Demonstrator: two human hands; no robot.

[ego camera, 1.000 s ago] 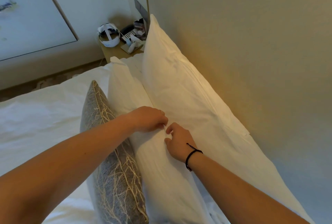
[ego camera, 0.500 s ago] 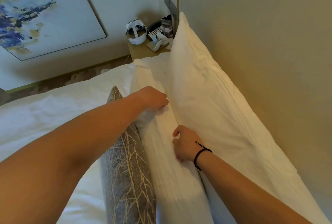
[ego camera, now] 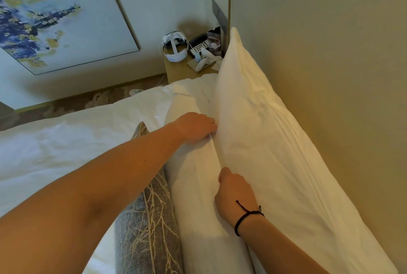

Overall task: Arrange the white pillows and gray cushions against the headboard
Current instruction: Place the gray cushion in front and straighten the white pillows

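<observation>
Dim warm light from right; soft shadows, wide-angle edge distortion, mild blur.

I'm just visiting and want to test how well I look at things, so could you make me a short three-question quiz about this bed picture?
1. True or false: the gray cushion stands between the two white pillows.
2. Which thing leans right against the headboard? A) the back pillow B) the cushion C) the headset
3. Fill in: the black cord bracelet is on the ___ wrist.

Key:
1. False. It stands on the outer side of the front pillow, which the left hand and right hand are touching.
2. A
3. right
</observation>
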